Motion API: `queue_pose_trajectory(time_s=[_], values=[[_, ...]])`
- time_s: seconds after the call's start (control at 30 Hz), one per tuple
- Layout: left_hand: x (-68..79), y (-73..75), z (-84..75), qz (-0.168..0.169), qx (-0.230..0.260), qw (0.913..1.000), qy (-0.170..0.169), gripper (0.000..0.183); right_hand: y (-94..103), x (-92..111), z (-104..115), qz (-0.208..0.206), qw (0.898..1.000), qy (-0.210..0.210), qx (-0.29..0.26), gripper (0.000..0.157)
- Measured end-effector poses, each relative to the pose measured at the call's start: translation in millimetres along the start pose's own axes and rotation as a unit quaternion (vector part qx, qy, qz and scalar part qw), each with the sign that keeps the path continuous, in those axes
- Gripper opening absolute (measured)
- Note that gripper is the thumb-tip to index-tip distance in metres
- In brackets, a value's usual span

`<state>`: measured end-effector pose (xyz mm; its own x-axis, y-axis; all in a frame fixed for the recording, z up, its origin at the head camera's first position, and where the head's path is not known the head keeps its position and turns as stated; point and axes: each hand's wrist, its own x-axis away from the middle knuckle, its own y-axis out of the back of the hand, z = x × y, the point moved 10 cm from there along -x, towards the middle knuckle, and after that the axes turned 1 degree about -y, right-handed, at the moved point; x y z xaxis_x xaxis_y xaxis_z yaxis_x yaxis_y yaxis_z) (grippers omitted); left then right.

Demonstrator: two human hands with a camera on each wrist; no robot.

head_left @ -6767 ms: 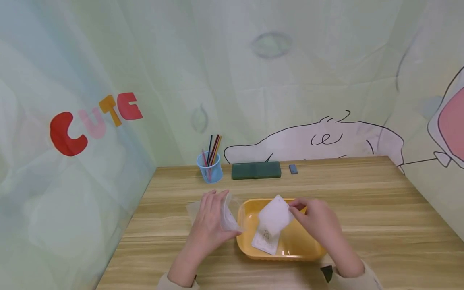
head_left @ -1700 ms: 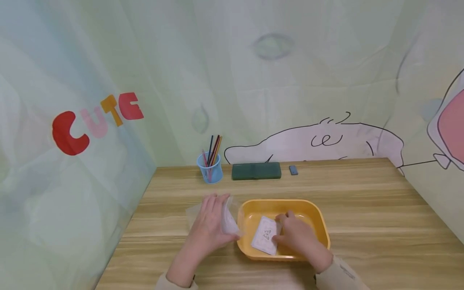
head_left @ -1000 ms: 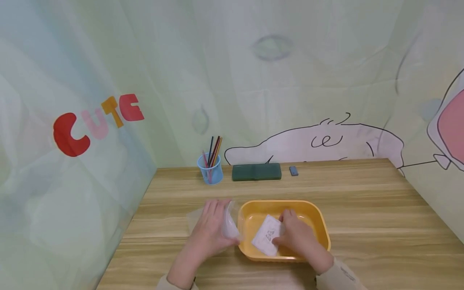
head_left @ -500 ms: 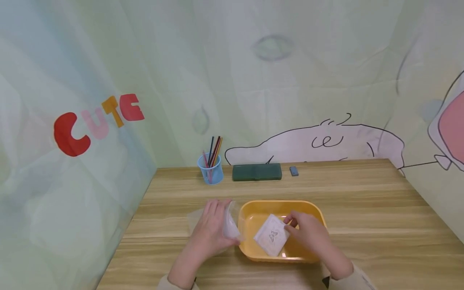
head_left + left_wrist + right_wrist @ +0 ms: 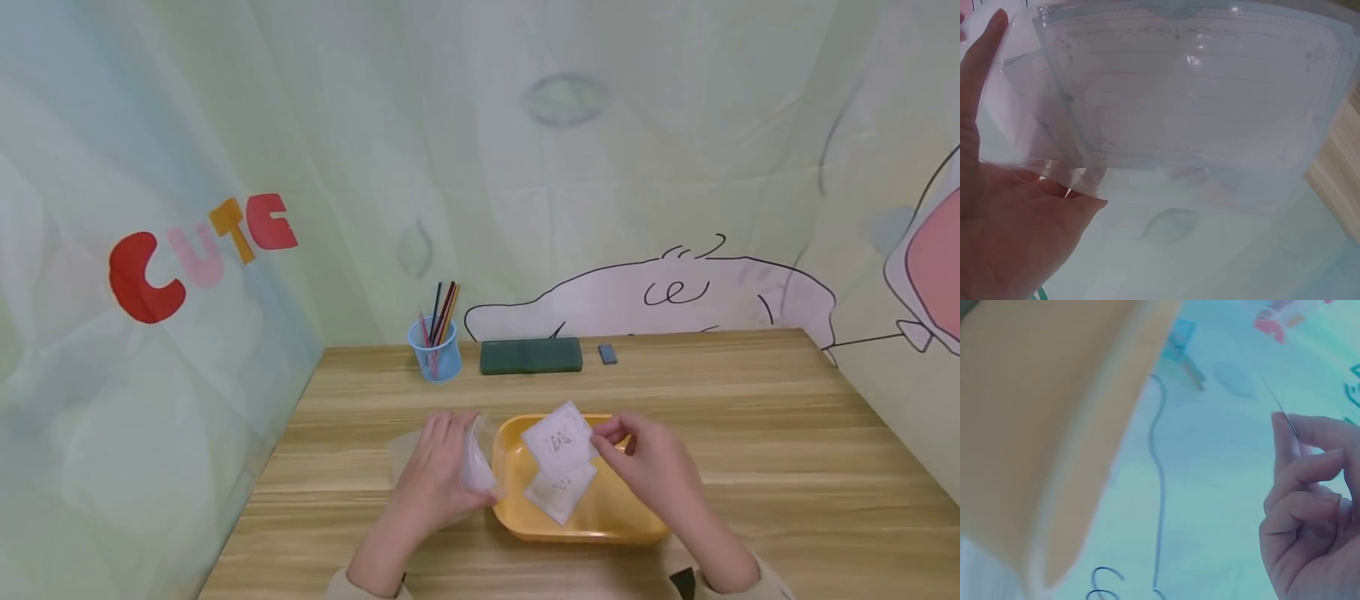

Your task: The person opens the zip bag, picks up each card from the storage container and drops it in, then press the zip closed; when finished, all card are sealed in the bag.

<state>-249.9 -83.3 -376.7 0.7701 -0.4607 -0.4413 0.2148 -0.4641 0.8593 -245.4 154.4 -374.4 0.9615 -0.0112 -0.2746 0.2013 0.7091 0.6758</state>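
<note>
My left hand (image 5: 435,467) grips a clear plastic bag (image 5: 1229,187) left of the yellow tray (image 5: 622,532), its mouth bulging open toward the right. Through the film, the left wrist view shows lined paper cards (image 5: 1179,94) with a decorative border. Between thumb and index finger, my right hand (image 5: 648,458) pinches a white square card (image 5: 553,450) by its right corner. This card has a small dark printed motif and is raised over the tray. Beneath it, a similar card (image 5: 553,502) lies in the tray, its upper part overlapped.
At the back of the wooden table (image 5: 750,417) stand a light blue cup (image 5: 440,362) of pencils, a dark green case (image 5: 531,356) and a small blue eraser-like block (image 5: 607,354). Printed fabric (image 5: 600,167) hangs behind and at the left.
The right hand reached into the tray, took hold of a card and lifted it up and slightly right, uncovering a similar card below. The left hand stays on the plastic bag.
</note>
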Motion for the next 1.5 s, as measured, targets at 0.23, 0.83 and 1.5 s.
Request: queue_pose_trajectory(time_s=[0.23, 0.83, 1.5], values=[[-0.3, -2.1, 1.2, 0.018, 0.011, 0.9996, 0.017, 0.109, 18.2, 3.5, 13.5, -0.040, 0.997, 0.007, -0.073, 0.009], [-1.6, 0.3, -1.5, 0.005, 0.013, 0.9999, 0.009, 0.110, -12.2, 9.8, 14.3, 0.013, 0.972, -0.022, -0.234, 0.008], [-2.6, -0.3, -2.2, 0.017, 0.011, 0.9996, 0.021, 0.108, -35.4, 11.9, 32.4, 0.001, 0.975, -0.004, -0.222, 0.009]])
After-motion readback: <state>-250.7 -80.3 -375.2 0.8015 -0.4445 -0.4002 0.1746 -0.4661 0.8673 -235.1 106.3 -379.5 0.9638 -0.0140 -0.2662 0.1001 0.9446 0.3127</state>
